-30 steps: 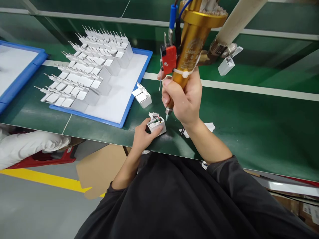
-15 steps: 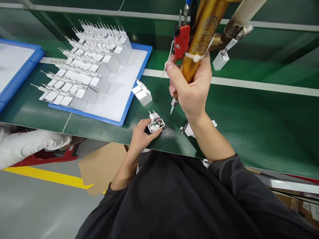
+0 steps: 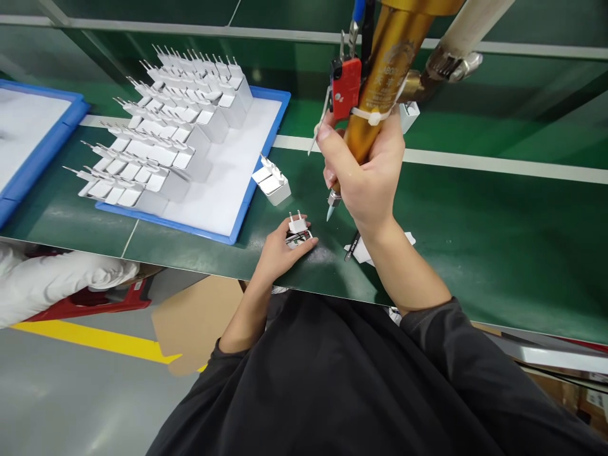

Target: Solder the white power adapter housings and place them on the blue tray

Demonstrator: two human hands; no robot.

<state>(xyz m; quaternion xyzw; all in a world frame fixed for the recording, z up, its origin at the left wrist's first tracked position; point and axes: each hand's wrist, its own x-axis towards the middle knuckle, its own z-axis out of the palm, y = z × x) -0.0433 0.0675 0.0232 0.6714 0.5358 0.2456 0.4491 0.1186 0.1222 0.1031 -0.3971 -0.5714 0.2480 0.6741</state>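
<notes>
My left hand is closed around a white plug charger at the bench's near edge. Its two-pin cap stands tilted at the open housing, where wires show inside. My right hand grips a gold glue dispensing gun that carries a red switch. The gun's pale pointed nozzle hangs to the right of the charger, apart from it. Beyond my left hand stands another white charger, with pins up. Part of a further white charger shows behind the gun's fitting.
Rows of white chargers stand on a blue-rimmed tray at the left. Another blue tray lies farther left. A black pen-like tool and white scrap lie under my right forearm. A white sleeve shows at far left.
My left hand has shifted slightly to the right and its fingers now wrap farther round the charger, whose housing has turned. The charger behind the gun has become mostly hidden. My right hand barely moved.
</notes>
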